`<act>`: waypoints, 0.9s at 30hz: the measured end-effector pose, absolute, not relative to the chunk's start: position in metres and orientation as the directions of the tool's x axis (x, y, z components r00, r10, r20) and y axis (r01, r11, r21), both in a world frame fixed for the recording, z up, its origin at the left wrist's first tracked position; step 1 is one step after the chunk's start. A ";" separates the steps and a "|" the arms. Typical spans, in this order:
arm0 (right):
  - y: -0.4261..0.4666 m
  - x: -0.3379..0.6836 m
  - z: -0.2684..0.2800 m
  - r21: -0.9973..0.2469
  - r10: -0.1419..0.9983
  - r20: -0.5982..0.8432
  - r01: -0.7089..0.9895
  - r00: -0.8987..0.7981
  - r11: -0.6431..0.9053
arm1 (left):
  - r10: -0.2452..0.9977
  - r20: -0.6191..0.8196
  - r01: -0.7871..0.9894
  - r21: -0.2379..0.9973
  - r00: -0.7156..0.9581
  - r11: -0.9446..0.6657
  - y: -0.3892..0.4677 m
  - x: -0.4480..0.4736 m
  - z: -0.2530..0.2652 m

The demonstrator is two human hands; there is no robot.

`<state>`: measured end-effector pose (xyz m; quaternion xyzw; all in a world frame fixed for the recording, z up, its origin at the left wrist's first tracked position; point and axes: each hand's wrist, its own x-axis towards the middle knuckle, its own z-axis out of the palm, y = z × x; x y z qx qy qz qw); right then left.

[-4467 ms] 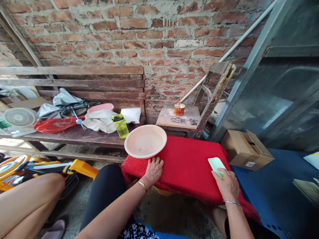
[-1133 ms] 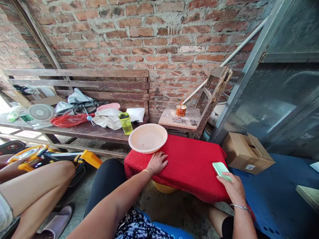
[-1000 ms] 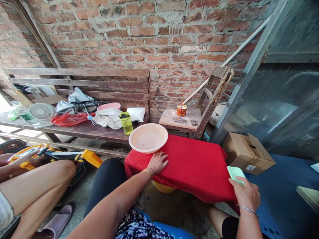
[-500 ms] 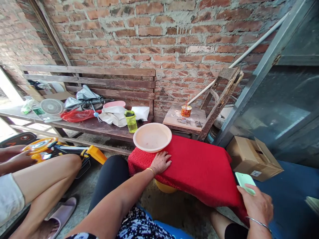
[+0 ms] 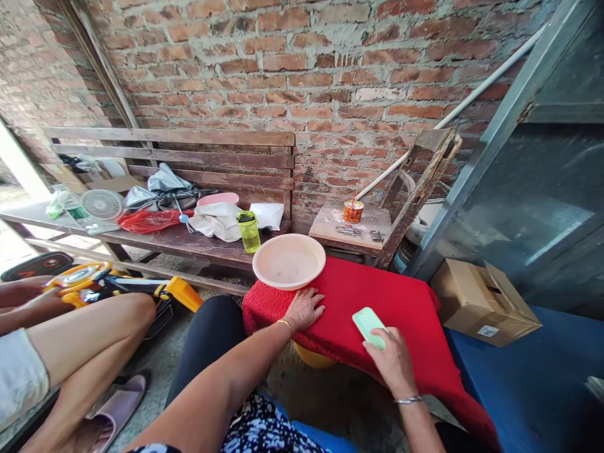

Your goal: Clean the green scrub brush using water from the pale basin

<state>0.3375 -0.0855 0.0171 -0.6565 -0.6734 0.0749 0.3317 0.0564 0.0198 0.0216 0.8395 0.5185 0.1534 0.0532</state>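
Observation:
My left hand (image 5: 304,309) lies flat on a red cloth (image 5: 340,314), fingers spread, just in front of a pale pink basin (image 5: 289,261). The cloth is draped over a low table or bench. In my right hand (image 5: 391,358) is a flat mint-green object (image 5: 369,326) with rounded corners, held by its near end over the right half of the cloth. Its exact kind does not show, and my fingers cover part of it. Whether its underside touches the cloth, I cannot tell.
Against the brick wall, a wooden bench (image 5: 202,242) bears a yellow-green bottle (image 5: 248,231), a fan (image 5: 101,204) and bags. A chair (image 5: 325,229) holds a paper cup (image 5: 353,212) and padlocks. A cardboard box (image 5: 472,308) stands right. Another person's hands (image 5: 44,305) hold a yellow-black toy at left.
My right hand has swung left with the mint-green object, from beyond the cloth's right edge to above the cloth. My left hand has stayed in place.

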 end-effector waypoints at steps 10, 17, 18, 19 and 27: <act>-0.134 0.487 0.042 -0.605 0.640 0.153 0.583 0.753 -0.542 | 0.883 0.211 0.843 0.271 0.419 -0.465 0.018 0.059 0.024; -0.109 0.413 0.042 -0.690 0.911 0.106 0.690 0.398 -0.221 | 0.886 0.204 0.848 0.264 0.417 -0.460 0.018 0.058 0.026; -0.111 0.419 0.040 -0.671 0.911 0.106 0.705 0.399 -0.231 | 0.886 0.204 0.848 0.264 0.416 -0.459 0.018 0.058 0.026; -0.113 0.428 0.039 -0.645 0.896 0.110 0.717 0.429 -0.264 | 0.886 0.206 0.848 0.266 0.415 -0.458 0.018 0.058 0.026; -0.121 0.463 0.035 -0.624 0.753 0.169 0.661 0.636 -0.418 | 0.885 0.213 0.841 0.281 0.415 -0.462 0.018 0.060 0.026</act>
